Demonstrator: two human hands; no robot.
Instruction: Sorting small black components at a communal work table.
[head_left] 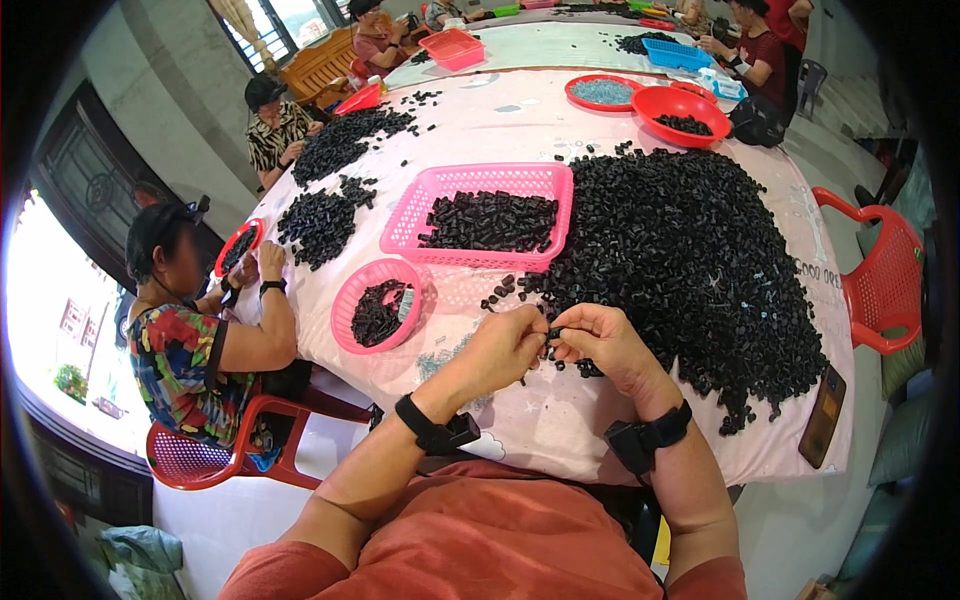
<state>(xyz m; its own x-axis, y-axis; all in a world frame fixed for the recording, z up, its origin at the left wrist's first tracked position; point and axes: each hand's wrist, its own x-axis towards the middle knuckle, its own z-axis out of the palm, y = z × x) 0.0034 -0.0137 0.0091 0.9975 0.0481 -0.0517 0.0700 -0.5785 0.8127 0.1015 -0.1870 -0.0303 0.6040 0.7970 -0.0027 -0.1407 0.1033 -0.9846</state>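
1. Black small plastic part (552, 334) sits pinched between both hands at the table's near edge.
2. Left hand (503, 350) and right hand (600, 340) both close on it, apparently fitting pieces together.
3. Likely next: careful alignment, beside the big black pile (690, 260) and pink basket (480, 215).

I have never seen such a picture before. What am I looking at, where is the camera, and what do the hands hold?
There is no machine here. One wide camera on a person's head looks down, so edges bend. The person's left hand and right hand meet over a cloth-covered table and pinch small black plastic pieces. A large heap of black pieces lies to the right, a rectangular pink plastic basket ahead, a round pink basket to the left. Other people sit nearby.
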